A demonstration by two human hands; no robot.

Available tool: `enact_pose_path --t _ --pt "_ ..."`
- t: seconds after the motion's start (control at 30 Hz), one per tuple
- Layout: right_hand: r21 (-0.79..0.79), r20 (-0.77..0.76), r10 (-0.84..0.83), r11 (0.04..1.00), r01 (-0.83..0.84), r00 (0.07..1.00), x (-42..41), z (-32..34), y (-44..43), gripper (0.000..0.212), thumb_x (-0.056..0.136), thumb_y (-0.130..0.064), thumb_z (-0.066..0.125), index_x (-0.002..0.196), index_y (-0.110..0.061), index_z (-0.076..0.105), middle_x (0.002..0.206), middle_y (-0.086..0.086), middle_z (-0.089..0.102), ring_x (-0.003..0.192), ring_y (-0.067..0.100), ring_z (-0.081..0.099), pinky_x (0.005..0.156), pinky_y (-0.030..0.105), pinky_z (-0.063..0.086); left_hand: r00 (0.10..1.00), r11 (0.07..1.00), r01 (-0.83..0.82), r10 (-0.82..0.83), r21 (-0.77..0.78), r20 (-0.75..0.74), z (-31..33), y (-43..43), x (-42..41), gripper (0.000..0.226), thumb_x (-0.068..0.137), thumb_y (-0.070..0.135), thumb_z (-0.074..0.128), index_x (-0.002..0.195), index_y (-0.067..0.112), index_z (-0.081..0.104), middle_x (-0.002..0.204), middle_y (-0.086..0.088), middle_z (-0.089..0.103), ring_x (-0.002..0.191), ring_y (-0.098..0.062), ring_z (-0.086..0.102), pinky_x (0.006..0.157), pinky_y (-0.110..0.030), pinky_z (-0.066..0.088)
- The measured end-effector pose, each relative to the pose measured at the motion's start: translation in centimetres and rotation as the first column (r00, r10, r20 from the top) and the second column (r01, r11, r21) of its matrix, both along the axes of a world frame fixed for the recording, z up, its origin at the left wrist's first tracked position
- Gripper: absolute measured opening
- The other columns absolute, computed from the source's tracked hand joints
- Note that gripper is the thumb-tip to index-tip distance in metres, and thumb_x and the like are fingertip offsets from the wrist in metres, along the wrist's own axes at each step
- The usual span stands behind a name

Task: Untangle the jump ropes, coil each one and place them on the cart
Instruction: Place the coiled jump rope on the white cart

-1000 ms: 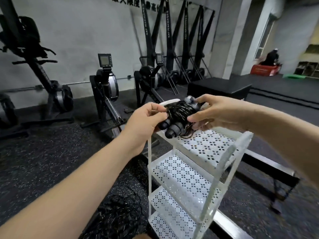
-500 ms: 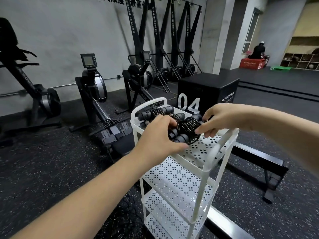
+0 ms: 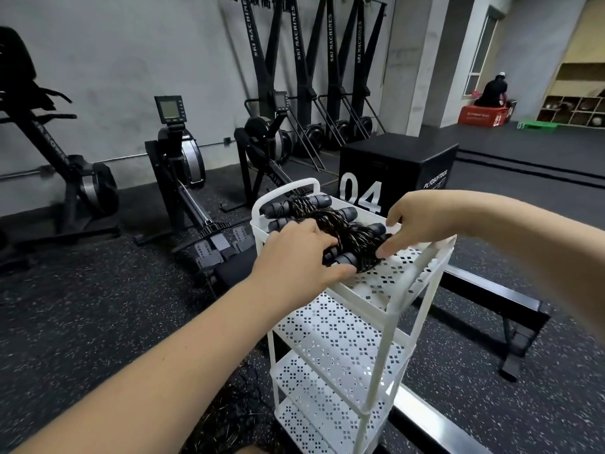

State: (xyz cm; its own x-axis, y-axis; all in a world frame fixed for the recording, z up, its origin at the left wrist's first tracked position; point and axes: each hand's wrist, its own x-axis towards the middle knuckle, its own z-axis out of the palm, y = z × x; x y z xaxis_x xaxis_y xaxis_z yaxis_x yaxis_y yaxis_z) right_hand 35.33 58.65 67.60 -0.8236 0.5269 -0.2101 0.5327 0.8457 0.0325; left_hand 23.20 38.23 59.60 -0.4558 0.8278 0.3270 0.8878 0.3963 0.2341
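Note:
A white perforated cart (image 3: 422,257) with several shelves stands in front of me. On its top shelf lie coiled black jump ropes with dark foam handles: one coil (image 3: 304,204) at the far end, another (image 3: 332,219) behind my hands. The nearest coil (image 3: 358,249) rests on the shelf between my hands. My left hand (image 3: 298,253) lies over its left side, fingers on its handles. My right hand (image 3: 409,221) touches its right edge with spread fingertips. A tangle of black rope (image 3: 242,404) lies on the floor beside the cart's base.
A black plyo box (image 3: 399,165) marked 04 stands just behind the cart. Rowing machines (image 3: 183,165) and ski machines (image 3: 294,77) line the wall at left. A black metal frame (image 3: 491,306) runs along the floor at right. A person sits far off at back right.
The coil I held up in both hands above the cart has come down onto the top shelf beside the other coils. My fingers have loosened and spread on it.

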Motion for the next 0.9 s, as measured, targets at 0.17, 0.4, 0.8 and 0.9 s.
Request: enact_pose_path --t 0.17,0.4,0.8,0.9 --pt "0.059 -0.115 0.043 0.998 -0.037 0.992 0.8 1.9 -1.5 0.095 0.072 -0.081 0.08 0.143 -0.02 0.062 0.099 -0.011 0.07 0.081 0.007 0.063 0.077 0.033 0.053 0.992 0.991 0.028 -0.043 0.129 0.12 -0.8 -1.8 -0.3 0.065 0.094 0.069 0.065 0.147 0.03 0.064 0.127 0.013 0.056 0.124 -0.012 0.051 0.104 -0.04 0.048" --pt "0.027 -0.408 0.184 0.982 -0.189 0.894 -0.5 1.8 -9.1 0.056 0.09 -0.066 0.074 0.134 -0.033 0.065 0.109 -0.015 0.07 0.091 0.009 0.064 0.069 0.027 0.045 0.98 0.968 -0.065 0.015 0.243 0.2 -2.2 -6.3 -2.6 0.042 0.098 0.056 0.069 0.13 0.03 0.069 0.114 0.016 0.063 0.105 -0.003 0.058 0.092 -0.028 0.049" --pt "-0.273 -0.451 0.239 0.881 -0.388 0.86 -12.0 -13.6 -22.9 0.038 0.098 -0.05 0.071 0.125 -0.024 0.07 0.109 -0.004 0.074 0.1 0.019 0.068 0.091 0.04 0.058 0.716 0.913 -0.406 0.341 -0.034 0.609 -17.8 -20.2 -10.9 0.007 0.098 0.042 0.073 0.092 0.039 0.076 0.085 0.011 0.078 0.076 -0.01 0.071 0.064 -0.029 0.051" --pt "-0.358 -0.449 0.189 0.857 -0.37 0.873 -15.3 -19.6 -24.3 0.034 0.098 -0.043 0.072 0.125 -0.023 0.071 0.105 -0.006 0.075 0.098 0.018 0.068 0.088 0.038 0.057 0.609 0.878 -0.466 0.406 -0.107 0.681 -22.7 -22.9 -13.1 0.006 0.096 0.043 0.074 0.094 0.039 0.078 0.087 0.014 0.079 0.083 -0.012 0.073 0.073 -0.033 0.055"
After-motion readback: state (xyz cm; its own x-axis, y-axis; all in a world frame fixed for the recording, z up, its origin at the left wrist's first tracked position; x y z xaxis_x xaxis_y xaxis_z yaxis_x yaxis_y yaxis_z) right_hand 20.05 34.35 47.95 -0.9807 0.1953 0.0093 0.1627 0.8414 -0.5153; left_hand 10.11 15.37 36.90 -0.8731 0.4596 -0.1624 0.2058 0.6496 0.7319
